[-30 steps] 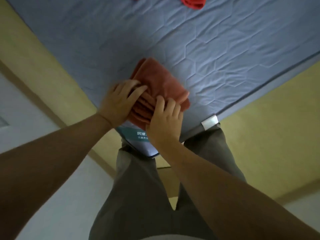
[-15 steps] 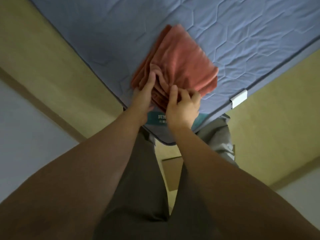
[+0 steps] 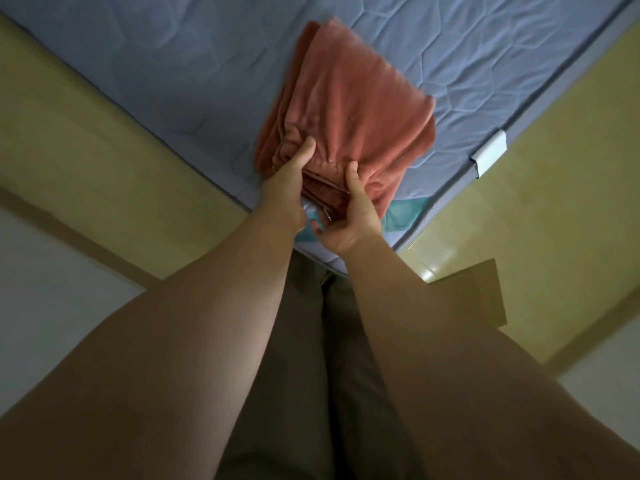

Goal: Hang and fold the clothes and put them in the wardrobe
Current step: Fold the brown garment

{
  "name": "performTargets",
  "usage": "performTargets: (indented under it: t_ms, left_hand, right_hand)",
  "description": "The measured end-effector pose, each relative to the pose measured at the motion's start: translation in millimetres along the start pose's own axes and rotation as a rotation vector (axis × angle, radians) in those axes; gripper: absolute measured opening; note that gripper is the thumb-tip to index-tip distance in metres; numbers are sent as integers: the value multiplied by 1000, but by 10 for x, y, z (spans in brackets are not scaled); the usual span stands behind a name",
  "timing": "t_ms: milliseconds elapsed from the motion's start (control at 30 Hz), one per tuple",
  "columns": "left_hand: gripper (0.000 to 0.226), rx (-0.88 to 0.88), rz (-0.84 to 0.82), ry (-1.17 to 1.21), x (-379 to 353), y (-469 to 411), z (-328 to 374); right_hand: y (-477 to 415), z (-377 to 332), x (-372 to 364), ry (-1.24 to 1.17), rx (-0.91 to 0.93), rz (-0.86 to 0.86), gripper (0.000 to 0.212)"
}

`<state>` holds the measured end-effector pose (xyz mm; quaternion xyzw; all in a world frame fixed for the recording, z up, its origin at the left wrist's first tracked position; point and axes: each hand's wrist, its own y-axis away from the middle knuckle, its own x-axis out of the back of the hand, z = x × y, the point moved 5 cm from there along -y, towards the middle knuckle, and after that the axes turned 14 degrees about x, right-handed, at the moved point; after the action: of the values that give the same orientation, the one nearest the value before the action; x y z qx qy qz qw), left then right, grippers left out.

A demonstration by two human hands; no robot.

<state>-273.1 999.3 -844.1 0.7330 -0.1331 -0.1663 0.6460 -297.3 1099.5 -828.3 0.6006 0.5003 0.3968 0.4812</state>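
On mattress point(image 3: 194, 71), both hands grip folded orange garment point(image 3: 349, 109).

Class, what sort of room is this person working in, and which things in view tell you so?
Probably a bedroom: a blue quilted mattress on a pale bed frame, with a folded orange garment near its corner.

Bed: blue-grey quilted mattress point(image 3: 173, 81), near corner pointing straight this way, set on a yellow frame point(image 3: 104, 168).
On top: folded orange garment point(image 3: 353, 109), layered, right by that corner.
Corner: teal label point(image 3: 403, 216), partly under the garment.
Right edge: white tag point(image 3: 490, 152).
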Motion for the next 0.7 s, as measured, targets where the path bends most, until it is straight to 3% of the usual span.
performTargets:
  t_ms: [100,267,533,700]
  left_hand:
    - [89,-35,-80,3,86,-115,-16]
    - [60,-90,-73,121,144,-4,-58]
    - [41,-152,-51,135,-152,1367,-120]
    - [36,-238,-38,304,30,2607,-189]
  right_hand:
    - [-121,-6,23,-127,44,-41,57]
    - [17,-74,34,-135,120,-72,36]
    - [1360,-595,-77,57,152,16,56]
    - [2462,-819,-319,235,250,-94,66]
